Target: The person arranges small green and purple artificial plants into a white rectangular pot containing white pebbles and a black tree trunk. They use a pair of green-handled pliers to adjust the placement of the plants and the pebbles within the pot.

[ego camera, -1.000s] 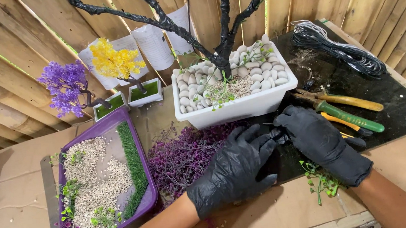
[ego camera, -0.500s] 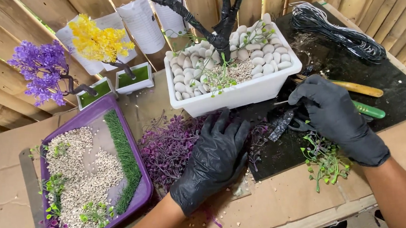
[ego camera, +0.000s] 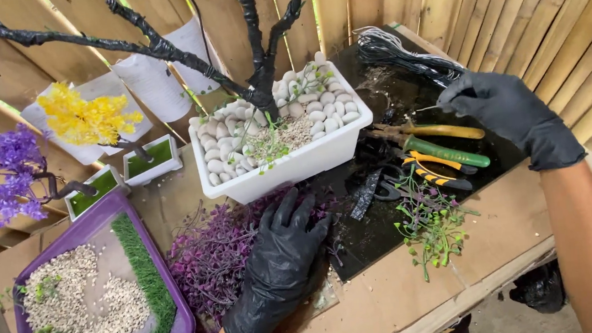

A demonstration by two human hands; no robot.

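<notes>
My left hand [ego camera: 280, 268], in a black glove, rests flat with spread fingers on a pile of purple artificial foliage [ego camera: 212, 256] in front of a white rectangular planter [ego camera: 296, 166]. The planter holds white pebbles and a black wrapped tree trunk [ego camera: 256, 48]. My right hand [ego camera: 509, 116], also gloved, is raised at the right above the pliers [ego camera: 436, 133] and pinches a thin piece of wire [ego camera: 428, 108] near a coil of wire [ego camera: 408, 60]. Black scissors [ego camera: 383, 187] and a green plastic sprig [ego camera: 433, 229] lie on the black mat.
A purple tray [ego camera: 177, 320] with gravel and a strip of fake grass sits at the left. Small potted trees, one yellow [ego camera: 88, 120] and one purple [ego camera: 4, 170], stand behind it. Orange-handled cutters [ego camera: 432, 169] lie by the pliers. A bamboo wall [ego camera: 533, 17] closes the back and right.
My right hand let go of the scissors, rose and moved right to the wire. The left hand stayed on the purple foliage. The view shifted.
</notes>
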